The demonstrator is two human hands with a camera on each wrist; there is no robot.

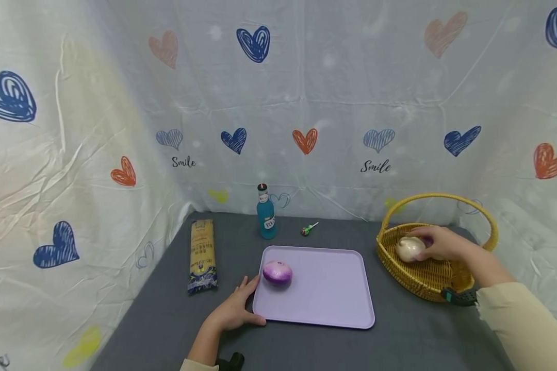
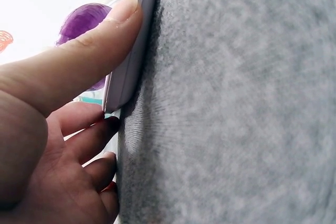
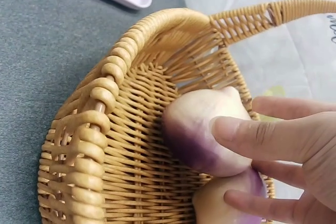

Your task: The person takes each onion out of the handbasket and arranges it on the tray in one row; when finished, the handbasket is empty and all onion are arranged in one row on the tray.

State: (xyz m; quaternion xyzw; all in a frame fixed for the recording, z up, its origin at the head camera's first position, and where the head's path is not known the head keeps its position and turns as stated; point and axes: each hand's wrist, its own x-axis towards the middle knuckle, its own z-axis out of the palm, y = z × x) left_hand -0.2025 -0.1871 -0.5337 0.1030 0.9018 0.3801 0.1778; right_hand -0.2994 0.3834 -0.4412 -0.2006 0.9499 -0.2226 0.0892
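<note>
In the head view my left hand [image 1: 234, 308] rests at the near left corner of a lilac tray [image 1: 327, 288], its thumb along the front edge and its fingers spread by the left side. The left wrist view shows the thumb [image 2: 100, 40] against the tray's rim [image 2: 131, 66]. A purple onion [image 1: 277, 272] lies on the tray's left part. Inside a wicker basket [image 1: 401, 281], my right hand [image 1: 443, 243] grips a white-and-purple onion [image 3: 205, 129], thumb on its near side. Below it a second onion [image 3: 223, 198] touches it, partly hidden by the fingers.
A yellow packet [image 1: 202, 257] lies left of the tray. Behind the tray stand a blue bottle [image 1: 266, 214] and, lying flat, a wrapped lollipop [image 1: 306, 230]. The basket's tall handle [image 1: 438, 196] arches above its rim. A heart-patterned curtain [image 1: 301, 103] surrounds the table.
</note>
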